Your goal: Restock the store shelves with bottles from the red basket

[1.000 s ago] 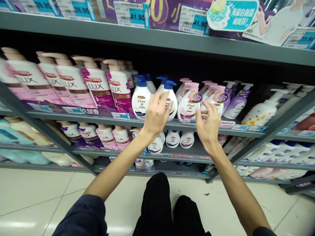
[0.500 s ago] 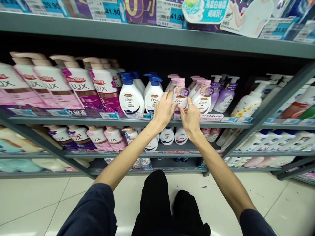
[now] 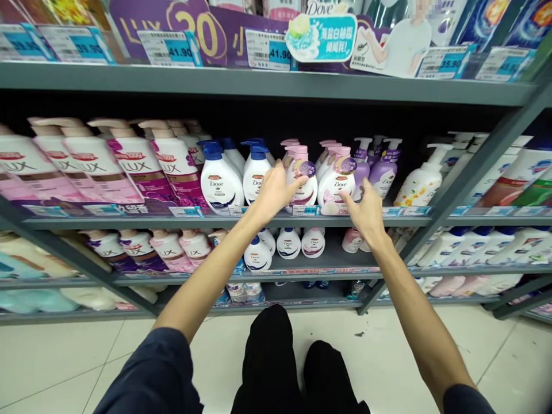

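As an open left hand (image 3: 276,192) and open right hand (image 3: 366,215) reach pink Dove bottles (image 3: 338,184) on a shelf (image 3: 129,221) (faced outward for shoppers), neither grips.

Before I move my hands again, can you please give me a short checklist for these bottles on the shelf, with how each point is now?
1. Left hand holds nothing: ok, it is open in front of a pink-pump Dove bottle.
2. Right hand holds nothing: ok, it is open, its fingertips near a second pink-pump Dove bottle.
3. Fingers touch the bottles: cannot tell from this view.
4. Both bottles stand upright: ok, on the grey metal shelf.
5. Price tag under them is readable: cannot tell, too small.
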The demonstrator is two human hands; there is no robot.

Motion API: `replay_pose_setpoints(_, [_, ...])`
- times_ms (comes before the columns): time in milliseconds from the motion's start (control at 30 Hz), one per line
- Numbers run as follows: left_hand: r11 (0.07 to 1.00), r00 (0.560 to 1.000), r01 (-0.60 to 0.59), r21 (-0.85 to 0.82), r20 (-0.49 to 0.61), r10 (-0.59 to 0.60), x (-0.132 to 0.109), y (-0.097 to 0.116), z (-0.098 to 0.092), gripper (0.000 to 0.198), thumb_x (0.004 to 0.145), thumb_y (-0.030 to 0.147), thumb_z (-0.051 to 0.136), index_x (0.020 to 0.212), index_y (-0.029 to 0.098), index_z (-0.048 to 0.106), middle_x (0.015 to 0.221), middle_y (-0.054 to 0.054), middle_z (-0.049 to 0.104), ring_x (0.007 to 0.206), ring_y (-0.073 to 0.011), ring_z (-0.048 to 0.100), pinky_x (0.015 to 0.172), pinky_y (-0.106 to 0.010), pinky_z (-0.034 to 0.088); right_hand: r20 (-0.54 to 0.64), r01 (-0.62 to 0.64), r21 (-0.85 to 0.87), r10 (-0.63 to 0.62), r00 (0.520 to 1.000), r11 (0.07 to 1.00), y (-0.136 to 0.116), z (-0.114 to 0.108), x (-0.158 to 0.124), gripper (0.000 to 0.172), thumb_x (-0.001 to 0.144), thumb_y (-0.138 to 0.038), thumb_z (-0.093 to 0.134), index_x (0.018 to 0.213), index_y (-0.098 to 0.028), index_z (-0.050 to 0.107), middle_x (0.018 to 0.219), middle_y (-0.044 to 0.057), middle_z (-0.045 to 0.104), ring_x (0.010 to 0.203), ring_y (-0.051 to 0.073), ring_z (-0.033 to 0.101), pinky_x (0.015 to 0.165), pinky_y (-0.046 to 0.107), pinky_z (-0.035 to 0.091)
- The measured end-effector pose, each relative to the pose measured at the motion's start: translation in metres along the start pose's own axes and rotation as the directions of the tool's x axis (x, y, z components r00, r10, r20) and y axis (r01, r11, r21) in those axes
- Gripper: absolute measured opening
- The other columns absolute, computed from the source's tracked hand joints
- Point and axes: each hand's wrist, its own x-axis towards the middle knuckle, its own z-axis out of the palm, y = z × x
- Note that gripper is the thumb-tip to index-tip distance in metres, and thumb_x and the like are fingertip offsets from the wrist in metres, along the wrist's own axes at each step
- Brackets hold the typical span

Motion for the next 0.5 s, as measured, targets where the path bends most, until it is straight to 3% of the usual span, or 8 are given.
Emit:
replay_pose_setpoints(67, [0.995, 0.989, 0.101, -0.019, 0.111, -0.099, 0.002, 0.006, 0.004, 0.061, 0.096, 0.061, 0.082, 0.134, 0.015, 0.068, 0.078, -0.01, 0.079, 0.088, -0.0376, 0.083, 0.096, -0.057, 0.066, 0.066, 0.005, 0.011, -0.005, 0.998, 1.0, 0.006, 0.006, 0.002, 0.081, 0.102, -0.063, 0.066, 0.157, -0.004, 0.06, 0.153, 0.03, 0.067, 0.144, 0.043, 0.065, 0.123, 0.062, 0.051])
replay_pose_setpoints(133, [0.987, 0.973, 0.154, -0.037, 0.178, -0.145, -0.006, 0.013, 0.004, 0.058, 0.097, 0.059, 0.082, 0.132, 0.015, 0.069, 0.075, -0.01, 0.078, 0.081, -0.0364, 0.082, 0.088, -0.056, 0.068, 0.014, 0.039, -0.007, -0.039, 0.999, 0.999, 0.002, 0.005, -0.002, 0.078, 0.104, -0.063, 0.063, 0.157, -0.006, 0.059, 0.156, 0.029, 0.065, 0.148, 0.042, 0.062, 0.125, 0.063, 0.049])
replay_pose_setpoints(233, [0.998, 0.999, 0.006, -0.068, 0.05, -0.003, -0.035, 0.021, -0.013, 0.049, 0.103, 0.054, 0.075, 0.135, 0.017, 0.071, 0.1, -0.016, 0.083, 0.099, -0.0364, 0.082, 0.093, -0.055, 0.068, -0.159, 0.156, -0.026, -0.158, 0.975, 0.987, -0.021, -0.01, -0.009, 0.069, 0.109, -0.058, 0.055, 0.16, -0.012, 0.056, 0.168, 0.025, 0.055, 0.16, 0.039, 0.051, 0.129, 0.065, 0.046])
replay_pose_setpoints(300, [0.995, 0.991, -0.091, -0.041, -0.1, 0.087, -0.053, 0.022, -0.039, 0.042, 0.108, 0.051, 0.067, 0.136, 0.02, 0.073, 0.119, -0.015, 0.082, 0.11, -0.0339, 0.081, 0.1, -0.053, 0.068, -0.176, 0.261, 0.033, -0.251, 0.952, 0.965, -0.048, -0.022, -0.01, 0.054, 0.113, -0.05, 0.048, 0.153, -0.017, 0.063, 0.162, 0.022, 0.06, 0.155, 0.036, 0.056, 0.125, 0.063, 0.052])
replay_pose_setpoints(400, [0.997, 0.984, -0.032, -0.07, -0.177, 0.019, -0.046, 0.011, -0.089, 0.035, 0.11, 0.044, 0.061, 0.127, 0.017, 0.074, 0.12, -0.014, 0.081, 0.108, -0.0273, 0.08, 0.101, -0.047, 0.068, 0.008, 0.335, 0.211, -0.344, 0.939, 0.918, -0.1, -0.024, -0.002, 0.04, 0.112, -0.039, 0.048, 0.134, -0.021, 0.075, 0.142, 0.017, 0.073, 0.135, 0.033, 0.07, 0.115, 0.058, 0.061])
replay_pose_setpoints(500, [0.983, 0.987, 0.056, -0.177, -0.136, -0.08, 0.003, -0.01, -0.124, 0.03, 0.112, 0.038, 0.058, 0.119, 0.013, 0.073, 0.107, -0.013, 0.079, 0.108, -0.0242, 0.08, 0.102, -0.044, 0.067, 0.258, 0.258, 0.377, -0.368, 0.893, 0.89, -0.149, -0.005, 0.02, 0.034, 0.108, -0.029, 0.053, 0.13, -0.017, 0.077, 0.136, 0.015, 0.076, 0.129, 0.032, 0.072, 0.114, 0.055, 0.062])
